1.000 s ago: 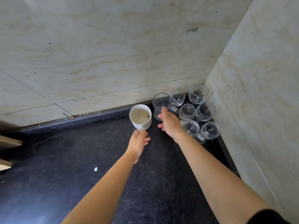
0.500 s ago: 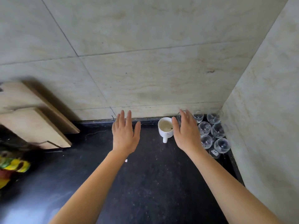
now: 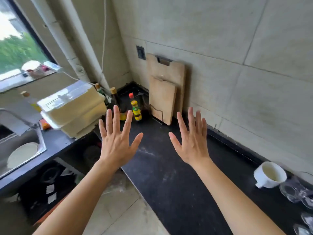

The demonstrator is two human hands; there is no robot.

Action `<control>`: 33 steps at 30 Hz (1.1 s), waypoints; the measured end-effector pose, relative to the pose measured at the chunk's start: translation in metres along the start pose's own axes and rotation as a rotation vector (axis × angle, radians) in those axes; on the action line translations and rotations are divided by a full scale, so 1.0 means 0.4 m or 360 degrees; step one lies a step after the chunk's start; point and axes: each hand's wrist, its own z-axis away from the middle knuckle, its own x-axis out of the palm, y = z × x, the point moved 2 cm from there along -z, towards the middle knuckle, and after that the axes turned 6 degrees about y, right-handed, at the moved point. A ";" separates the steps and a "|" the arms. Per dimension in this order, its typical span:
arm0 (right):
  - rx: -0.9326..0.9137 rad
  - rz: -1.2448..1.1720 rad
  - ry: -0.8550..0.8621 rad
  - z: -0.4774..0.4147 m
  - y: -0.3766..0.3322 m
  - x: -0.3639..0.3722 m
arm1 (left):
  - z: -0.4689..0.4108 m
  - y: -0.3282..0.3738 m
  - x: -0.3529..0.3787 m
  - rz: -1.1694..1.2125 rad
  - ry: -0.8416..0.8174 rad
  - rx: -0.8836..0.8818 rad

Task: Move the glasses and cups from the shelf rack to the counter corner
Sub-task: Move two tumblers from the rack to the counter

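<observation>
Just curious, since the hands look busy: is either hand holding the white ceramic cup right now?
No, both the left hand and right hand are spread open and empty, while the white ceramic cup sits apart on the black counter.

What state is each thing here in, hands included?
Left hand: open, empty, fingers spread.
Right hand: open, empty, fingers spread.
White ceramic mug: upright on the black counter, handle toward the camera.
Clear glasses: on the counter beside the mug.
Two wooden cutting boards: leaning against the wall.
</observation>
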 end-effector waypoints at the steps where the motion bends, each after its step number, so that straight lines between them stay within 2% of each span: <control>1: -0.0078 -0.0044 0.0004 -0.027 -0.072 0.009 | 0.016 -0.070 -0.033 -0.0029 0.0022 -0.0055; 7: -0.0462 -0.0301 0.0089 -0.140 -0.582 0.104 | 0.169 -0.550 -0.228 -0.0210 0.0139 -0.0359; 13: -0.0798 -0.0563 0.0123 -0.167 -1.218 0.243 | 0.388 -1.093 -0.440 -0.0387 0.0239 -0.0604; 16: -0.0971 -0.0659 0.0090 -0.155 -1.529 0.286 | 0.493 -1.309 -0.565 -0.0527 0.0298 -0.0758; 22: -0.1291 -0.0884 0.0042 -0.093 -2.025 0.351 | 0.698 -1.606 -0.731 -0.0732 0.0291 -0.1141; 27: -0.1509 -0.1070 -0.0045 -0.035 -2.334 0.426 | 0.825 -1.794 -0.800 -0.0892 0.0236 -0.1401; 33: -0.1663 -0.1194 -0.0080 -0.060 -2.672 0.546 | 0.882 -2.071 -0.828 -0.1069 0.0212 -0.1539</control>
